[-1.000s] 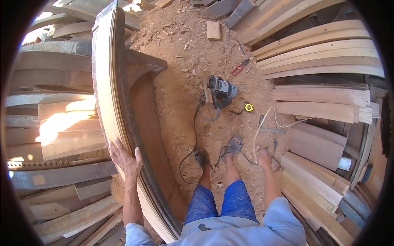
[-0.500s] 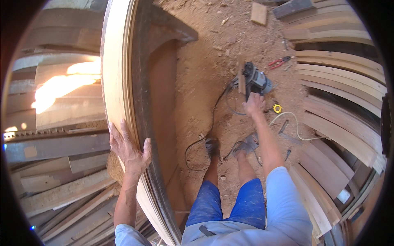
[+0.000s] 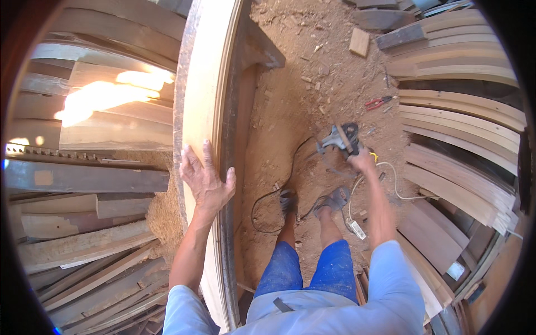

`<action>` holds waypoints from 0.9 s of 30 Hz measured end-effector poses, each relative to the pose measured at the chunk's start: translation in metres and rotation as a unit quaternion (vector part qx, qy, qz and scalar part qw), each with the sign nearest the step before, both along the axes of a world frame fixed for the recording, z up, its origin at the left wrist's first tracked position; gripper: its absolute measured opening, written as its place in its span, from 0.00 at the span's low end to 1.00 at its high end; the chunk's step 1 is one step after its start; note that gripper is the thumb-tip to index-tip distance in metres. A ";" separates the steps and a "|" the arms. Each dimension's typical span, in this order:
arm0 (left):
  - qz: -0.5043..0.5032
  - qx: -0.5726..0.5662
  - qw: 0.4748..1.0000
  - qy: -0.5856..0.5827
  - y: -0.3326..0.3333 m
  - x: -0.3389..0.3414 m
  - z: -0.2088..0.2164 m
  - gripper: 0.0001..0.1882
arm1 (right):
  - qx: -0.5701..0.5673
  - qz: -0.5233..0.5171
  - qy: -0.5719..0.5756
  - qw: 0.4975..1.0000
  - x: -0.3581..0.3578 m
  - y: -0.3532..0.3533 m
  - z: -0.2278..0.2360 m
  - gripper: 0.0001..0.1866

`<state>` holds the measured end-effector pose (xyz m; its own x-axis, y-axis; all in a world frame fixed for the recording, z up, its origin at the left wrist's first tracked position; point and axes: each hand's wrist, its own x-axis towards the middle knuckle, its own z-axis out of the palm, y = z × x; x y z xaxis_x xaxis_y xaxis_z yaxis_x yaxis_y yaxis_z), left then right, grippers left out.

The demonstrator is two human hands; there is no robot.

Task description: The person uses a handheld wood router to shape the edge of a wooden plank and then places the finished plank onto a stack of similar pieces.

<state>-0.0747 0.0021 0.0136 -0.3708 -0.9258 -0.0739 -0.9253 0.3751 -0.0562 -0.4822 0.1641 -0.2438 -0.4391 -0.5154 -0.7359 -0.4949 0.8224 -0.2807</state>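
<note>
My left hand [image 3: 205, 181] lies flat with fingers spread on a long pale wooden board [image 3: 204, 95]. The board has a grooved edge and rests along a dark wooden bench [image 3: 267, 47]. Off to the right and low over the floor, my right hand [image 3: 363, 161] is closed around the dark handle of a grey-and-black corded power tool [image 3: 336, 138]. The tool is tilted and blurred, so its exact kind is unclear. From it a dark cord [image 3: 291, 167] runs down towards my feet.
Sawdust and wood chips cover the floor [image 3: 285, 106]. Red-handled pliers [image 3: 379, 103] and a wood block [image 3: 359, 42] lie there. A pale cord [image 3: 397, 192] and a white socket strip [image 3: 357, 229] are near my right foot. Stacked boards [image 3: 460, 120] line the right; more planks [image 3: 84, 178] fill the left.
My right hand has swung the power tool nearer to me and turned it. The left hand remains spread on the board. The whole view has shifted, bringing the bench further right.
</note>
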 end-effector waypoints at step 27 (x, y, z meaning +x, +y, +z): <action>-0.060 0.465 0.733 0.493 0.224 -0.024 0.107 0.41 | -0.289 -0.246 -0.434 0.817 0.237 0.157 0.359 0.13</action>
